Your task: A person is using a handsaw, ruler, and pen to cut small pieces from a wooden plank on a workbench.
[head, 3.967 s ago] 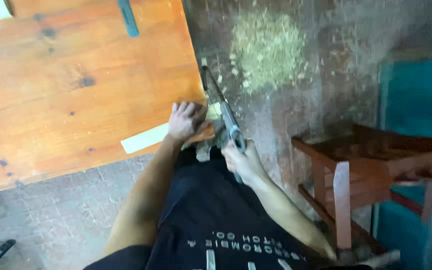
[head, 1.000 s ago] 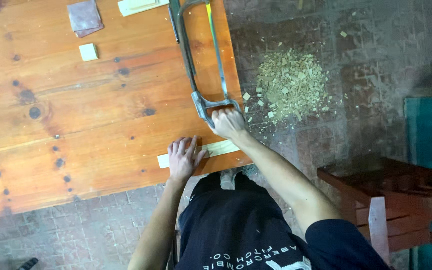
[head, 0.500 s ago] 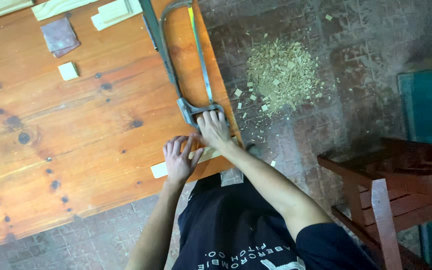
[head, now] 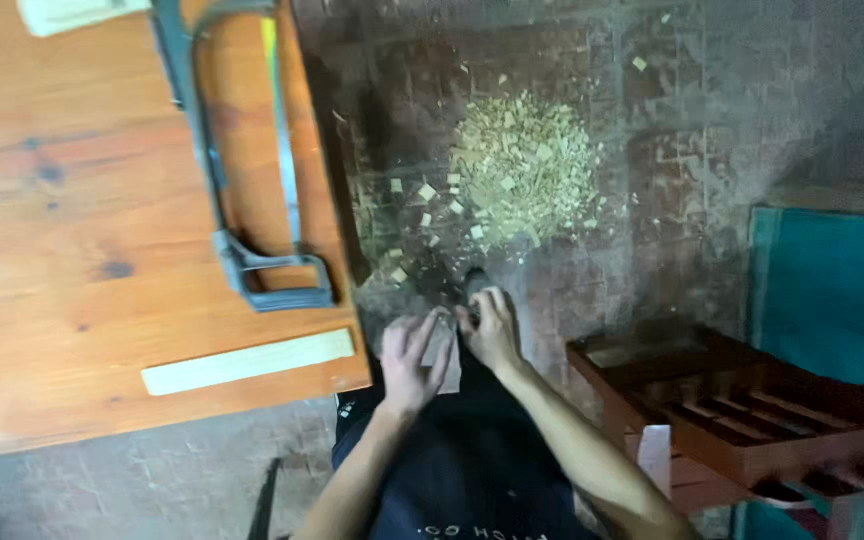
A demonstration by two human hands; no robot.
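Observation:
My left hand (head: 410,362) and my right hand (head: 492,328) meet just off the wooden table's (head: 62,300) right front corner, above my dark shirt. My left hand's fingers are spread. Its fingertips touch a small pale piece (head: 440,350) between the two hands, blurred. My right hand's fingers curl toward that piece; its grip is unclear. A grey-framed hacksaw (head: 242,190) lies flat on the table with its handle toward me, and nobody holds it. A pale wooden strip (head: 249,362) lies along the table's front edge, left of my left hand.
A heap of pale wood chips (head: 524,168) lies on the stone floor beyond my hands. A reddish-brown wooden chair (head: 752,410) stands to the right, with a teal panel (head: 837,285) behind it. Small pale wood pieces (head: 77,12) sit at the table's far edge.
My right hand has let go of the hacksaw handle, and my left hand has left the wooden strip. Both moved right, off the table edge, and came together. The saw and strip stay put.

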